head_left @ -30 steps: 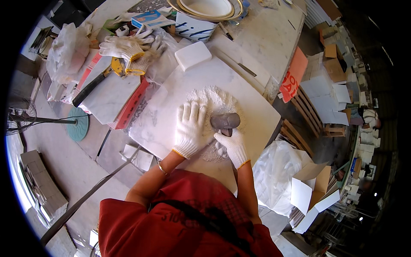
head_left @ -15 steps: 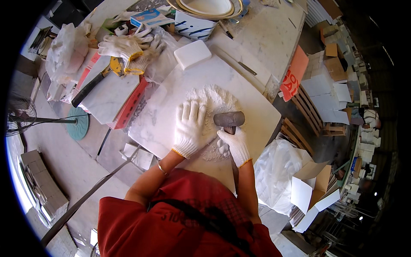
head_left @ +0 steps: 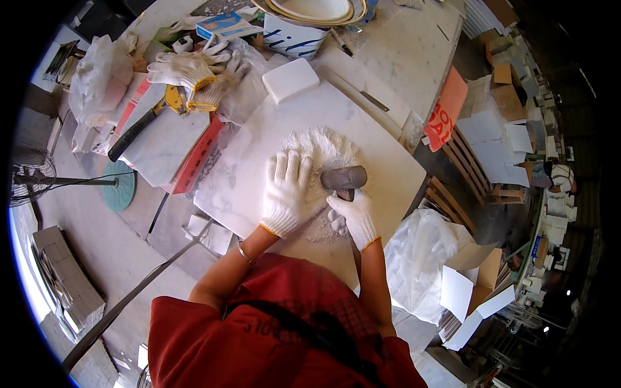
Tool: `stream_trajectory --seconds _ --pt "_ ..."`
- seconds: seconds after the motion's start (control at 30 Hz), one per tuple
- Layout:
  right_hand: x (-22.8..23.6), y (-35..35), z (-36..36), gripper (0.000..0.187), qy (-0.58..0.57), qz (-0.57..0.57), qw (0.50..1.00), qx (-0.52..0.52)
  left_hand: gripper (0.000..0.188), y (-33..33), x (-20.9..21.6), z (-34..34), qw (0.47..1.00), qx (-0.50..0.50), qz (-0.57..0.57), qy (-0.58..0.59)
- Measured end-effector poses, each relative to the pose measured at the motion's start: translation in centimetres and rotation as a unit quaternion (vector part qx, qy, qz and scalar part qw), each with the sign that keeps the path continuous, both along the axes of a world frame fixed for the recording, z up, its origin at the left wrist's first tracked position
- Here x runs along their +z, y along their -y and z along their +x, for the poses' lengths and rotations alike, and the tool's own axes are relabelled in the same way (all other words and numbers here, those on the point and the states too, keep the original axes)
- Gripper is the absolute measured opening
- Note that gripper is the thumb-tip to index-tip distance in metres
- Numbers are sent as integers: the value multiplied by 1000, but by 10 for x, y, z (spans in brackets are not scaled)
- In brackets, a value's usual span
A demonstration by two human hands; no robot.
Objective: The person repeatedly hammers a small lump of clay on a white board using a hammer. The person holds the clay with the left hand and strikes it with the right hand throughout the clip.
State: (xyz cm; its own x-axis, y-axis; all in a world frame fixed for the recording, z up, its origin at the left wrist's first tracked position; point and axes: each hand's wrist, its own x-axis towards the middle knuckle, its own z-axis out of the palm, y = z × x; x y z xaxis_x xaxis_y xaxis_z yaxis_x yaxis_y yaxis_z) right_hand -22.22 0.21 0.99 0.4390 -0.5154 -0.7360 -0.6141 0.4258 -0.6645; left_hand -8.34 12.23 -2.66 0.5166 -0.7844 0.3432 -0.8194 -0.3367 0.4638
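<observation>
My left hand (head_left: 285, 194), in a white knitted glove, lies flat on a white marble-like slab (head_left: 249, 174), its fingers stretched toward the far side. Beside it, my right hand (head_left: 356, 215), gloved the same way, is wrapped round the short handle of a mallet (head_left: 344, 177) with a dark, barrel-shaped head. White powder and crumbs (head_left: 326, 143) are heaped beyond and between my hands. The mallet head covers part of the powder. Whether it touches the slab, I cannot tell.
A white rounded block (head_left: 291, 81) rests at the slab's far edge. To the left, spare gloves (head_left: 187, 71) and a black-handled tool (head_left: 139, 132) lie on a boxed slab. Bowls (head_left: 317, 11) stand at the back. Plastic wrapping (head_left: 420, 262) and an open carton (head_left: 477, 284) are at right.
The mallet head has shifted very slightly to the left and tilted a little. My left hand remains in the same place on the slab.
</observation>
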Motion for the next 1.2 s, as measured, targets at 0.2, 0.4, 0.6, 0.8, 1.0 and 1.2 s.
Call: stream_trajectory --seconds 0.2,0.4,0.6,0.8,1.0,1.2 --pt "44 -14 -10 22 59 -117 991 -29 82 0 0 1 1000 -2 -23 0" --pt "-19 -12 4 35 -1 -110 992 63 81 3 -6 1 1000 9 -2 12" --pt "11 -8 1 28 39 -42 998 -17 84 -1 2 -1 1000 6 -20 -14" --pt "23 -22 -7 21 21 -130 991 -33 88 -1 -3 -1 1000 7 -8 -26" --pt "-14 -12 2 29 27 -55 998 5 83 0 -2 -2 1000 0 26 -4" --pt "39 -16 -3 23 39 -66 997 -26 89 -1 -4 0 999 3 0 -34"
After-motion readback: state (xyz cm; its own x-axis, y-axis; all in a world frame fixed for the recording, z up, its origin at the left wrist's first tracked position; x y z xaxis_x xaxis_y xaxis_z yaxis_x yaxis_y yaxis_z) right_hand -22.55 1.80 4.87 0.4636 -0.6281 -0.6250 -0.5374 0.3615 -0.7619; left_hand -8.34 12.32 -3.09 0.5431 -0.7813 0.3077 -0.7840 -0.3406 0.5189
